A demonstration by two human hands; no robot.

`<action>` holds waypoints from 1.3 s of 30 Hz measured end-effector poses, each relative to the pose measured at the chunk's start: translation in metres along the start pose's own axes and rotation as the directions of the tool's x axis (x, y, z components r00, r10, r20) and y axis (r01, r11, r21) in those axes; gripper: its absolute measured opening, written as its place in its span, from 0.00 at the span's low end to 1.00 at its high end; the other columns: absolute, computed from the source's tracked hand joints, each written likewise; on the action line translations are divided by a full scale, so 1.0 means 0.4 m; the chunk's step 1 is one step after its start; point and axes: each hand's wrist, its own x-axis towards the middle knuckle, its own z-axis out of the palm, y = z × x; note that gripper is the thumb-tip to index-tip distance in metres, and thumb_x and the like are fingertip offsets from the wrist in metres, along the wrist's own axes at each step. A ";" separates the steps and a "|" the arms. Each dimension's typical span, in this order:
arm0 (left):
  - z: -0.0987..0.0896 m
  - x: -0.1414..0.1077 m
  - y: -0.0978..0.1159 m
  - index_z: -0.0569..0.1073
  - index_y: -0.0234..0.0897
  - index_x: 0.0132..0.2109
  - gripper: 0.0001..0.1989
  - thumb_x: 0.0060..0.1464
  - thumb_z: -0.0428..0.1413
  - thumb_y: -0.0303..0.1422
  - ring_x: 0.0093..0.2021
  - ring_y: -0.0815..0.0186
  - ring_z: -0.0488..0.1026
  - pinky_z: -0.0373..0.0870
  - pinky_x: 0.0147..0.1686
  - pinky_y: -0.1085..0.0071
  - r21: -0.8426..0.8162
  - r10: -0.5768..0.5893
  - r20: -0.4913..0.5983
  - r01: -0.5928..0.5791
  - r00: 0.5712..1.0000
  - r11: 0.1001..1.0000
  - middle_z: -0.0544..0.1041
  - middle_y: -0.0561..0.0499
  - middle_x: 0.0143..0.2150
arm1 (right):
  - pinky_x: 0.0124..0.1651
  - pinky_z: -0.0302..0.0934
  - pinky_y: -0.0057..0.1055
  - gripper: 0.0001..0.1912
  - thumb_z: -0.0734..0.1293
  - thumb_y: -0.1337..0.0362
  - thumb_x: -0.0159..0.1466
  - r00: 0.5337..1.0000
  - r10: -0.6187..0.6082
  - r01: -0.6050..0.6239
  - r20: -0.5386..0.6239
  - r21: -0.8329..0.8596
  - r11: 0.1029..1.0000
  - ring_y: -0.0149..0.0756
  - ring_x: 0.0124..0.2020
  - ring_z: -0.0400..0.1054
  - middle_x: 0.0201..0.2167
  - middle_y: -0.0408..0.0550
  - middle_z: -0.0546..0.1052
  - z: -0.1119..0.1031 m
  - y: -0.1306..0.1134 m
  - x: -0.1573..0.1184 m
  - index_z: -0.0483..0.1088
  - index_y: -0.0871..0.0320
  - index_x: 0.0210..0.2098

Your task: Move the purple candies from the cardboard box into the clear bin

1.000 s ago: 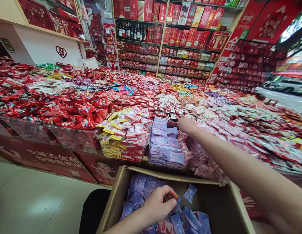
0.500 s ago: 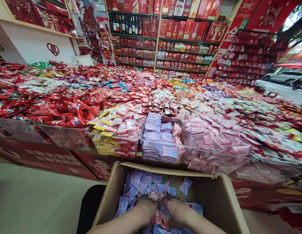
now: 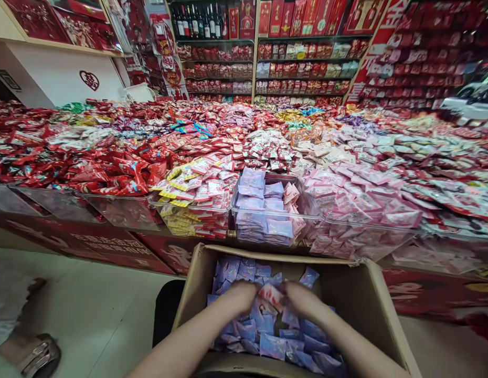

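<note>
Both my hands reach into an open cardboard box (image 3: 385,310) of small purple packets (image 3: 272,346). A pink-and-red packet (image 3: 271,295) is between them. My left hand (image 3: 244,295) touches its left side, with fingers curled and blurred. On its right side is my right hand (image 3: 297,296), fingers bent inward and also blurred. Which fingers grip the packet cannot be made out. Beyond the box, a clear bin (image 3: 238,211) holds stacked purple packets (image 3: 252,197) and some pink ones (image 3: 292,197).
Clear bins heaped with red, yellow and pink packets (image 3: 366,199) line the display's front edge. Shelves with bottles (image 3: 197,23) and red boxes (image 3: 299,18) stand behind. At the lower left, another person's sandalled foot (image 3: 41,354) is on the floor.
The view has tilted down and shifted left. My hands have moved toward the box's far side, with the pink-and-red packet now between them. A person's foot has come into view at the left.
</note>
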 end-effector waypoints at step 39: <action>-0.006 -0.056 0.083 0.67 0.32 0.37 0.21 0.36 0.61 0.39 0.27 0.72 0.67 0.61 0.29 0.75 -0.949 0.160 -0.098 -0.140 0.982 0.283 0.71 0.52 0.30 | 0.24 0.55 0.27 0.14 0.64 0.53 0.52 0.882 -0.035 0.284 -0.470 0.470 0.836 0.30 0.21 0.59 0.18 0.43 0.66 -0.225 -0.072 -0.218 0.61 0.56 0.20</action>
